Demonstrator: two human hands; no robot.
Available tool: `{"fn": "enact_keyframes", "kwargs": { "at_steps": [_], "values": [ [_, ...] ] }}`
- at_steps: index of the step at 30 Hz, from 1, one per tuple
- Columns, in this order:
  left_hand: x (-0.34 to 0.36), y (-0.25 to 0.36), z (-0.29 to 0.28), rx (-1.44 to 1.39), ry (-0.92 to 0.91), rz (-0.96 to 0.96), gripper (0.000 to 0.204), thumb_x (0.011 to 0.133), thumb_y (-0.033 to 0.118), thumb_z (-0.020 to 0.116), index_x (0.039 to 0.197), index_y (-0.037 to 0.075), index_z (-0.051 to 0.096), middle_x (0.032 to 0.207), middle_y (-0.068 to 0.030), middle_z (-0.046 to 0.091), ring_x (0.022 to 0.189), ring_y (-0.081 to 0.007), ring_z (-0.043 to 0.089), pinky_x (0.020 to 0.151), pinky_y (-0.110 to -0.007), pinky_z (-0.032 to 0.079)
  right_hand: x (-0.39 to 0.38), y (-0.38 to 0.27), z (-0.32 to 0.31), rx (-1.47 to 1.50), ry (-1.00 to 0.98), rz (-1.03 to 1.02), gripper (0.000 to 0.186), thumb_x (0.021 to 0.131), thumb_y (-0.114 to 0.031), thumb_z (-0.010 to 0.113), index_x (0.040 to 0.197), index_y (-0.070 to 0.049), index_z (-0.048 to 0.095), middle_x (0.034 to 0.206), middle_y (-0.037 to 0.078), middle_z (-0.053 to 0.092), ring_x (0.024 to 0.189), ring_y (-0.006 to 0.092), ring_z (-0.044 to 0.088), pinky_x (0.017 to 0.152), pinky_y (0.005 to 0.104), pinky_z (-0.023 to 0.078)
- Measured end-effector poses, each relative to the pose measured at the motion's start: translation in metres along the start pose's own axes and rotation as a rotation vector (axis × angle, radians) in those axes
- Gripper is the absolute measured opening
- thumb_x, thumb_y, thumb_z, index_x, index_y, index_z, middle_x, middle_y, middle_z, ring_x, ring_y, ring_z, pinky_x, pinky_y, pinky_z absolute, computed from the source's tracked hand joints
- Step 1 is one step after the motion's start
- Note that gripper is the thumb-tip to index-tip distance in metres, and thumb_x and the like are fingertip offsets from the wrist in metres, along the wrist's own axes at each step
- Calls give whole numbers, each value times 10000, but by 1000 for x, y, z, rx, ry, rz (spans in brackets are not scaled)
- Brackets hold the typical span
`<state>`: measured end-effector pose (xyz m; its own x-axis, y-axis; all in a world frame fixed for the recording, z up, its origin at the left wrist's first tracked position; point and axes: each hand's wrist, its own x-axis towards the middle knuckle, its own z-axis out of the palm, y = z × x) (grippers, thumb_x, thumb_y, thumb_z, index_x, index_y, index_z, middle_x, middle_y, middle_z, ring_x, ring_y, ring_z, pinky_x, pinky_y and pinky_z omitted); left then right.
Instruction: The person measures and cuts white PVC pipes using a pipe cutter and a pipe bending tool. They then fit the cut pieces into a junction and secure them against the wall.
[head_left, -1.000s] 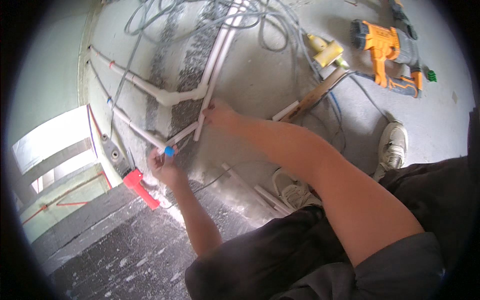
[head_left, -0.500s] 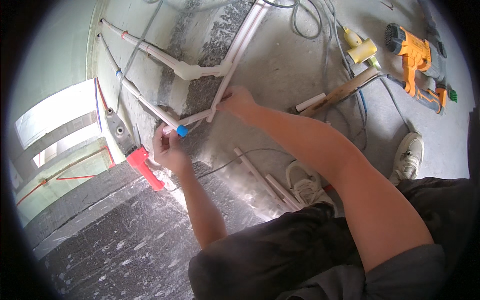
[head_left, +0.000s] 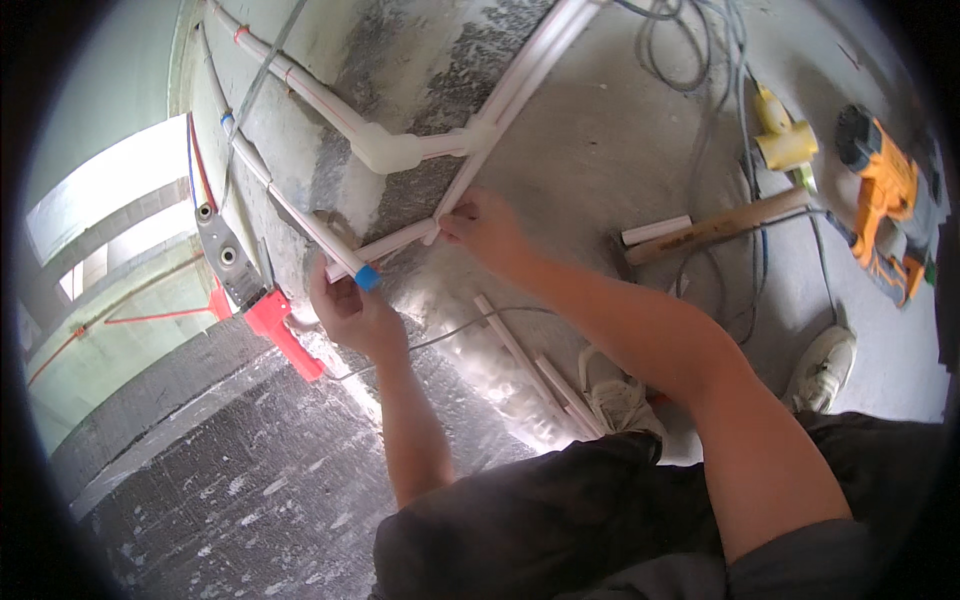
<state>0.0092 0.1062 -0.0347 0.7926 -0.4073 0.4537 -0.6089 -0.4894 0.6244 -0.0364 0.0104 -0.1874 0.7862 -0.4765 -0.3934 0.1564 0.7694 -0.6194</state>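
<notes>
My left hand (head_left: 355, 318) has its fingers closed round the left end of a short white pipe (head_left: 395, 240), beside a long white pipe with a blue cap (head_left: 365, 278) at its end. My right hand (head_left: 478, 225) pinches at the spot where the short pipe meets the lower end of a long diagonal white pipe (head_left: 505, 120). Just above, a parallel white pipe run has an angled fitting (head_left: 390, 150). A plastic-pipe heating tool with a red handle (head_left: 290, 335) rests left of my left hand.
To the right lie an orange power tool (head_left: 880, 185), a yellow plug connector (head_left: 785, 145), a wooden batten (head_left: 715, 225) and looped grey cables (head_left: 680, 75). Loose white pipes (head_left: 520, 350) lie beside my shoes (head_left: 620, 395). A ledge edge and opening (head_left: 110, 180) are at left.
The view has shifted, moving the tools on the floor rightward in the picture. Both my hands remain on the pipes, with only slight movement of the fingers.
</notes>
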Motion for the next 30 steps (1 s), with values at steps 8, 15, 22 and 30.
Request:
{"fn": "enact_keyframes", "kwargs": {
  "at_steps": [8, 15, 22, 30],
  "values": [
    [6, 1, -8, -17, -12, -56, 530, 883, -173, 641, 1393, -37, 591, 1212, -134, 678, 965, -172, 718, 850, -294, 600, -4, -3, 5, -80, 32, 130, 261, 909, -49, 778, 1147, -22, 674, 1004, 55, 721, 899, 156, 667, 842, 334, 527],
    [7, 0, -5, -17, 41, -66, 610, 855, -167, 633, 1430, 35, 616, 1226, -99, 660, 990, -153, 700, 802, -280, 597, -7, -14, 14, -110, 22, 134, 281, 903, 9, 776, 1158, -11, 661, 1038, 64, 704, 925, 166, 673, 879, 332, 552],
    [15, 3, -12, -139, -3, -246, 544, 818, -133, 686, 1322, 36, 569, 1125, -120, 667, 912, -188, 696, 806, -330, 565, 0, -20, 11, -128, -55, 113, 279, 914, 34, 760, 1169, 13, 648, 1087, 72, 690, 986, 191, 691, 913, 342, 604],
    [11, 5, -21, -133, -48, -159, 394, 854, -80, 666, 1216, 62, 601, 1018, -169, 691, 881, -347, 694, 809, -409, 545, -4, -40, 20, -138, -86, 139, 286, 946, 72, 711, 1218, 25, 635, 1167, 95, 682, 1058, 216, 694, 952, 337, 629]
  ]
}}
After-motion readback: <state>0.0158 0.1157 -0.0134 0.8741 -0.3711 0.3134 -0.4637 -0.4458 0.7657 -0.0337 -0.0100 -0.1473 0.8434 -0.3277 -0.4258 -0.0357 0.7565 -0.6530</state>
